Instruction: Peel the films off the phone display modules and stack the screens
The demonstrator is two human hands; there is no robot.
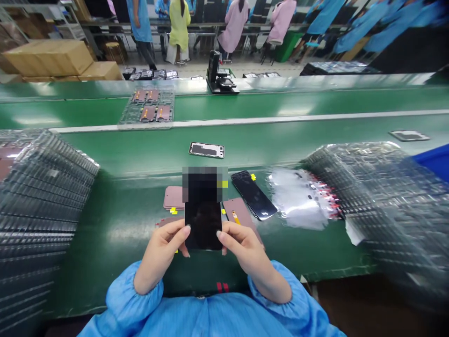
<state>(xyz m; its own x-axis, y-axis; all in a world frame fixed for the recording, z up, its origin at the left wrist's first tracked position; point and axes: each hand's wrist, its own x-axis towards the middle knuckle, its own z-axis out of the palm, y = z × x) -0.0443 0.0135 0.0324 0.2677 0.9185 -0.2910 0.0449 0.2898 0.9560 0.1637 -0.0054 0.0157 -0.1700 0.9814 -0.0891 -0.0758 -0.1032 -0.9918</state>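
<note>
Between both hands I hold a black phone screen [203,224] upright above the green table, its dark face toward me. My left hand [168,238] pinches the lower left edge, thumb on the front. On the lower right edge my right hand [240,241] has the same kind of grip. The screen's upper part is blurred out by a pixel patch. Behind it lie pinkish-brown screen panels [173,196] with yellow tabs, partly hidden, and another pinkish-brown panel [242,209] with an orange flex cable. Right of these rests a second black phone screen [254,195].
Tall stacks of clear plastic trays stand left [42,210] and right [365,187]. Clear plastic films [298,199] with red tabs lie near the right stack. A phone frame [206,150] lies farther back. Beyond it are a tray of panels [149,106] and a black fixture [220,77].
</note>
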